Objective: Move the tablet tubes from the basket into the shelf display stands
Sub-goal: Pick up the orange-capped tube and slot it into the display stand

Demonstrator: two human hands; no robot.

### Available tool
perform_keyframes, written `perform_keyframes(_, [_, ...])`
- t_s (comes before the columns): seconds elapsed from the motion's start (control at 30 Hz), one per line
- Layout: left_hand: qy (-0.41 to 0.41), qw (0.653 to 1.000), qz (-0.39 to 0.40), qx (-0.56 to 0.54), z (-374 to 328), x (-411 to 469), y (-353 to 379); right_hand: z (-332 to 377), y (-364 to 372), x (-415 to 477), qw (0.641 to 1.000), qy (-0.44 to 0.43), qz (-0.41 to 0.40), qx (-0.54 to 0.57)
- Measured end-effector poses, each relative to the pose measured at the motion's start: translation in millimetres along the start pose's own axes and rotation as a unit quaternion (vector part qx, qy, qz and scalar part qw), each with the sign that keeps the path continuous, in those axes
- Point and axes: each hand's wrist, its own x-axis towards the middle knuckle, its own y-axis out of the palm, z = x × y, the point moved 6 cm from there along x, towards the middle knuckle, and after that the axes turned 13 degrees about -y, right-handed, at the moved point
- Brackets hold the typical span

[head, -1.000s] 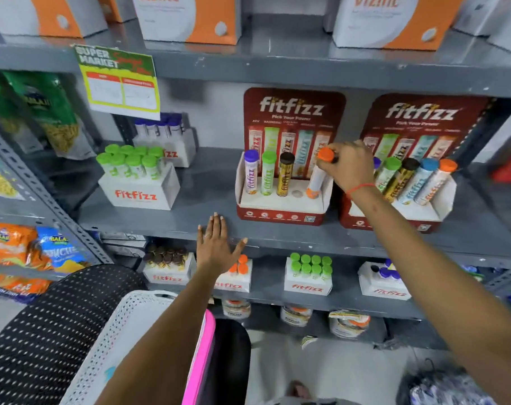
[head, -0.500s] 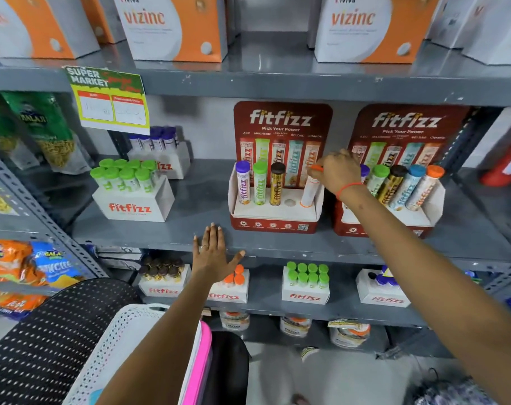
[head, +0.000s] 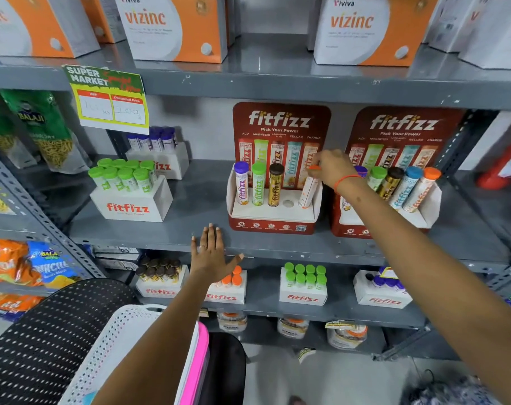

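Right hand [head: 331, 168] pinches the orange-capped tube [head: 309, 194] into the stand [head: 273, 220] at its 3 o'clock hole, left hand [head: 210, 252] flat and spread on the shelf edge [head: 277, 252]; next, likely release and fill the vacant hole [head: 288, 203].

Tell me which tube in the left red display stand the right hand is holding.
The orange-capped tube in the rightmost slot, under the right hand. Purple, green and brown-capped tubes stand untouched further left.

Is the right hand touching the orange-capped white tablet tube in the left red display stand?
Touching. The head view shows the right hand pinching the orange cap of the orange-capped white tablet tube, its base in the left red display stand.
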Motion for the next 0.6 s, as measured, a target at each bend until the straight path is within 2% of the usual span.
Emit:
perform_keyframes(0.17, [0.001, 1.000, -0.002, -0.001, 1, -2, 2, 9, 2, -1, 0.995, -0.058, 0.057, 0.057])
perform_keyframes(0.3, [0.003, 1.000, -0.002, -0.003, 1, -1, 2, 6, 3, -1, 0.999, -0.024, 0.031, 0.008])
perform_keyframes(0.4, [0.002, 1.000, 0.002, -0.004, 2, -1, 3, 3, 5, -1, 1.000, 0.001, 0.023, 0.014])
perform_keyframes(0.6, [0.002, 1.000, 0.000, 0.001, 2, 1, 0, 5, 8, 5, 0.995, -0.056, 0.081, 0.020])
